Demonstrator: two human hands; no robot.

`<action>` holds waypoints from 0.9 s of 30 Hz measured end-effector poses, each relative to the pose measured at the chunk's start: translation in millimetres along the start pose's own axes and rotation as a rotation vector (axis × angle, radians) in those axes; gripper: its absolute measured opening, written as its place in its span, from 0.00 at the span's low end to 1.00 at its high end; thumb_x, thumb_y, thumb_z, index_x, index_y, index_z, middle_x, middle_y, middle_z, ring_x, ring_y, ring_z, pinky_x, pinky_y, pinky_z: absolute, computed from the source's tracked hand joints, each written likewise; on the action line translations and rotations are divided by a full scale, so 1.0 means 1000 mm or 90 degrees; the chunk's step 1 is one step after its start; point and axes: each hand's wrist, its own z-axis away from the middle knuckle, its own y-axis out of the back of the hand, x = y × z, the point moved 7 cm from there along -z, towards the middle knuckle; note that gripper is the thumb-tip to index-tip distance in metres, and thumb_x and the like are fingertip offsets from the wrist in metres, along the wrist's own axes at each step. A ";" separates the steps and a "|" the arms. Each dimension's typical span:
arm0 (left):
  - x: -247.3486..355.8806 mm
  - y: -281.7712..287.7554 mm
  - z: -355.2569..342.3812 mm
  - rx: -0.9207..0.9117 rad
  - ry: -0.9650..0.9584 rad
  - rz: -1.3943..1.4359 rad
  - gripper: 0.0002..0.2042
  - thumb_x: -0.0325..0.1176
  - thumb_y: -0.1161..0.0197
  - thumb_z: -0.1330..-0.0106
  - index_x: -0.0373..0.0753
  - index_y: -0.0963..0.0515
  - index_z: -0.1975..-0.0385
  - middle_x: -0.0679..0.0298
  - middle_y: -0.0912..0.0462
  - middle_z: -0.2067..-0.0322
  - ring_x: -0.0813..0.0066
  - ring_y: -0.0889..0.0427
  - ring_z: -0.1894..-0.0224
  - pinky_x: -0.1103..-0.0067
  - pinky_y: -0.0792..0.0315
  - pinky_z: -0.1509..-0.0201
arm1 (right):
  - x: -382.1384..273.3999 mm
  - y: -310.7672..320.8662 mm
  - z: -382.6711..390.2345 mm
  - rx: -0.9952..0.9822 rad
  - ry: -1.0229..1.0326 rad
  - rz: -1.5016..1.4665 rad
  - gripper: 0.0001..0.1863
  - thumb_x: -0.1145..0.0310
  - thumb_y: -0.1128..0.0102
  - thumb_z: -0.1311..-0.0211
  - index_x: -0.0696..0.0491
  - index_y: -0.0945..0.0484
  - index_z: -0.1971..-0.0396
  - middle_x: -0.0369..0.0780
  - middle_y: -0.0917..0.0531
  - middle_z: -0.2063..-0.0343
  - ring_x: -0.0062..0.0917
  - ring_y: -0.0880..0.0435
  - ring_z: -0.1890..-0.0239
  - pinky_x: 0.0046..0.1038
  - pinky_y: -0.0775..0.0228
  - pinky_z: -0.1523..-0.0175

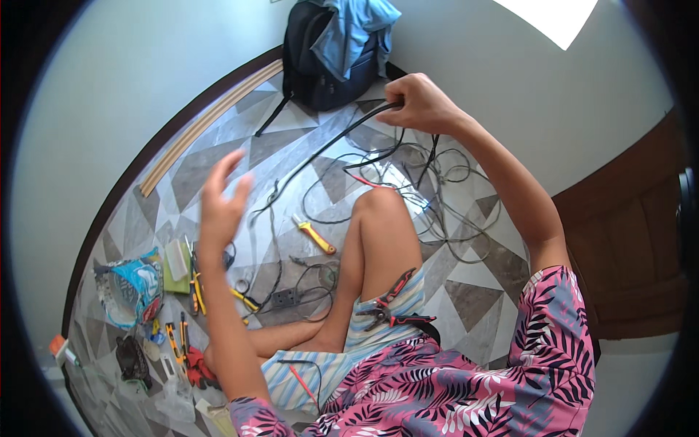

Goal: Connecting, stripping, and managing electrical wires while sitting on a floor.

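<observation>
My right hand (415,102) is raised at the upper middle, closed round a black cable (335,138) that runs down-left toward the floor. My left hand (224,200) is lifted at the left, slightly blurred, its fingers apart with nothing in them. Below the right hand lie loose coils of cable (466,218) on the tiles. A yellow-handled cutting tool (314,234) rests beside my knee. Red-and-black pliers (393,295) lie on my striped shorts, and a red thin-handled tool (302,382) is on my lap. A black socket block (284,297) sits among wires on the floor.
A dark backpack (328,87) with a blue cloth (349,29) stands against the wall, beside long wooden strips (211,127). At the left lie a patterned bag (127,288), several hand tools (175,342) and red gloves (200,368). A brown door (619,240) is at the right.
</observation>
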 end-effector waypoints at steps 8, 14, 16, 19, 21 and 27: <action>0.078 -0.078 -0.035 -0.160 -0.030 0.021 0.17 0.42 0.48 0.28 0.31 0.23 0.64 0.53 0.17 0.72 0.60 0.18 0.66 0.68 0.30 0.61 | -0.085 -0.024 -0.015 -0.081 0.160 -0.160 0.18 0.68 0.26 0.57 0.58 0.25 0.69 0.41 0.20 0.71 0.26 0.23 0.69 0.29 0.30 0.61; 0.043 -0.046 -0.027 -0.117 -0.030 0.326 0.18 0.43 0.50 0.25 0.36 0.24 0.72 0.71 0.28 0.77 0.84 0.35 0.73 0.84 0.37 0.66 | 0.003 -0.098 0.008 -0.271 0.010 -0.593 0.49 0.53 0.24 0.57 0.52 0.38 0.34 0.42 0.27 0.42 0.31 0.31 0.38 0.37 0.41 0.34; 0.031 -0.037 -0.026 -0.125 0.004 0.374 0.21 0.46 0.51 0.25 0.36 0.24 0.73 0.72 0.28 0.76 0.84 0.34 0.72 0.86 0.37 0.63 | 0.015 -0.132 0.010 -0.251 -0.004 -0.638 0.47 0.59 0.26 0.54 0.50 0.40 0.32 0.42 0.31 0.39 0.32 0.31 0.38 0.38 0.40 0.34; 0.024 -0.024 -0.025 -0.155 0.012 0.434 0.22 0.48 0.51 0.25 0.35 0.24 0.73 0.71 0.28 0.76 0.85 0.35 0.72 0.85 0.37 0.63 | 0.007 -0.172 0.007 -0.228 0.009 -0.675 0.48 0.67 0.29 0.51 0.46 0.46 0.29 0.40 0.37 0.34 0.32 0.34 0.36 0.38 0.39 0.35; 0.022 -0.013 -0.021 -0.165 0.014 0.449 0.22 0.48 0.50 0.26 0.34 0.23 0.71 0.73 0.33 0.79 0.86 0.38 0.74 0.84 0.37 0.63 | -0.010 -0.192 -0.005 -0.207 0.025 -0.707 0.48 0.69 0.31 0.52 0.45 0.46 0.29 0.39 0.37 0.33 0.33 0.36 0.35 0.38 0.39 0.35; 0.014 0.032 -0.003 -0.160 0.008 0.707 0.18 0.46 0.51 0.25 0.38 0.23 0.69 0.76 0.48 0.84 0.83 0.45 0.76 0.80 0.40 0.64 | -0.081 -0.222 -0.026 -0.398 0.179 -0.885 0.14 0.79 0.37 0.50 0.55 0.19 0.61 0.39 0.22 0.48 0.22 0.28 0.43 0.31 0.41 0.38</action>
